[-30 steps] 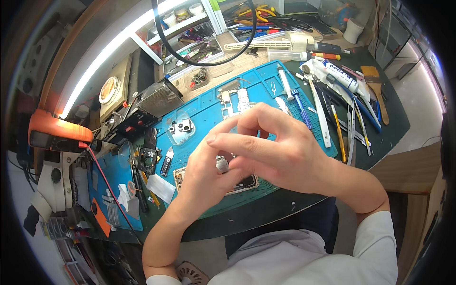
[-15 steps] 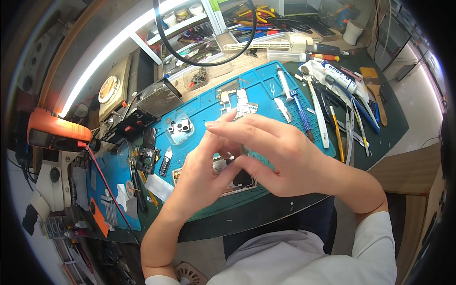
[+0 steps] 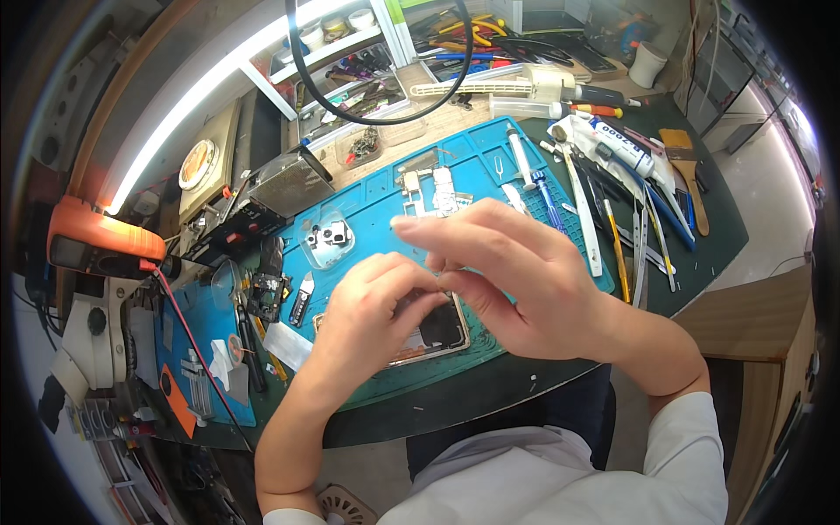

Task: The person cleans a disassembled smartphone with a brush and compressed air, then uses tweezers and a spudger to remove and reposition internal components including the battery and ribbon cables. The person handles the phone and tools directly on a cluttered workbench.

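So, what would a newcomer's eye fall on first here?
Probably the left hand and right hand, fingertips close together over an opened device at centre. Next, the bright light strip slanting across the upper left, and the orange meter at far left.

Brt light tube point(image 3: 181, 109), dk edges

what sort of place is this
Probably an electronics repair bench: what looks like an opened handheld device lies on a blue-green mat, with an orange multimeter at the left.
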